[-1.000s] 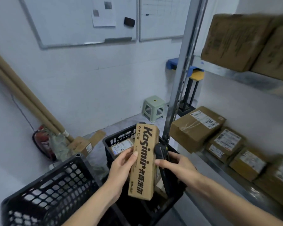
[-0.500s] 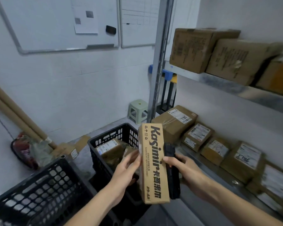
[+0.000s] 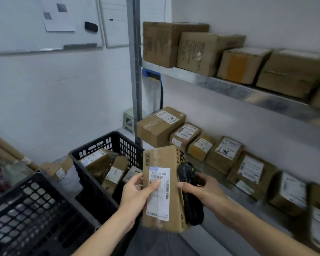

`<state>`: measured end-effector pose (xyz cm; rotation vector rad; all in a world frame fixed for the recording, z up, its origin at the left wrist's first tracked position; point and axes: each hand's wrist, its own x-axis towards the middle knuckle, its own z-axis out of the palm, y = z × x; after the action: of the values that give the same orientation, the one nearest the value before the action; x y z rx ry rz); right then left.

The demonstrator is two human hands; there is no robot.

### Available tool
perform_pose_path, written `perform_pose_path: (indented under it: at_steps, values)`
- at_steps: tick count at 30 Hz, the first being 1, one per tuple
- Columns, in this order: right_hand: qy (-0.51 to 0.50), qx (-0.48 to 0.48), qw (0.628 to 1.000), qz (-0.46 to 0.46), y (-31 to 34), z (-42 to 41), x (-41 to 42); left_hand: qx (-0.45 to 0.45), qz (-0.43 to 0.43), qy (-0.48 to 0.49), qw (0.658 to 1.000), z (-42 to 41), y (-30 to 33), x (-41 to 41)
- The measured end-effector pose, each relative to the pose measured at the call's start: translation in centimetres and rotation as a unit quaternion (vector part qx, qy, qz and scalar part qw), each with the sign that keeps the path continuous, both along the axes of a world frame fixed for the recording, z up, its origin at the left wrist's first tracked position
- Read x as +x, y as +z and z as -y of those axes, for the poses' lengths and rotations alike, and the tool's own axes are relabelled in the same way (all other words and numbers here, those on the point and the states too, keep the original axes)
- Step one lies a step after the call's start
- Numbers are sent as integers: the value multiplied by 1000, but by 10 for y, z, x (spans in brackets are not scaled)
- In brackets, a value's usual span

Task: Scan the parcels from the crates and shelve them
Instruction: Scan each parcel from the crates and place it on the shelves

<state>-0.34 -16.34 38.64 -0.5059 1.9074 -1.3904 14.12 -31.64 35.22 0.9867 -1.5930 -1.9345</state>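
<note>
Left hand (image 3: 137, 193) is gripping a long box (image 3: 163, 189) upright, thumb lying across the white label (image 3: 158, 193), fingers wrapped behind the left edge. Label side is facing the camera w/ barcodes showing; printed brand lettering is visible on the right side face only in part.

Right hand (image 3: 201, 191) is holding a black scanner (image 3: 189, 193) just beside the box's right edge, fingers curled round it, thumb pointing toward the box. Scanner is sitting partly behind the box — cannot tell if the two are touching.

Box is hovering in front of the person, between the crates and the shelving, above the floor. Rear crate (image 3: 107, 143), black, is holding several labelled parcels (image 3: 100, 159) lying at angles. Near crate (image 3: 26, 206) is at lower left; contents cannot be made out.

Lower shelf (image 3: 229, 189) is carrying a row of labelled boxes (image 3: 227, 154) along the wall — two w/ handwritten numbers. Upper shelf (image 3: 220, 84) is carrying larger cartons (image 3: 207, 52) side by side. Steel upright (image 3: 135, 71) is standing at the shelf corner. Whiteboards (image 3: 35, 24) are hanging on the wall at left.
</note>
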Motion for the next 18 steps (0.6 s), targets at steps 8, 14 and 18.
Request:
perform_pose_path:
  at_steps: [8,14,18]
  values:
    - [-46,-4,999,-8,5,-90,-3,60,10,-62,996,-65,-6,-8]
    - [-116,-14,993,-23,24,-152,-2,42,6,-91,995,-117,13,-20]
    - [-152,-7,988,-17,38,-194,4,12,-3,-145,989,-147,30,-26]
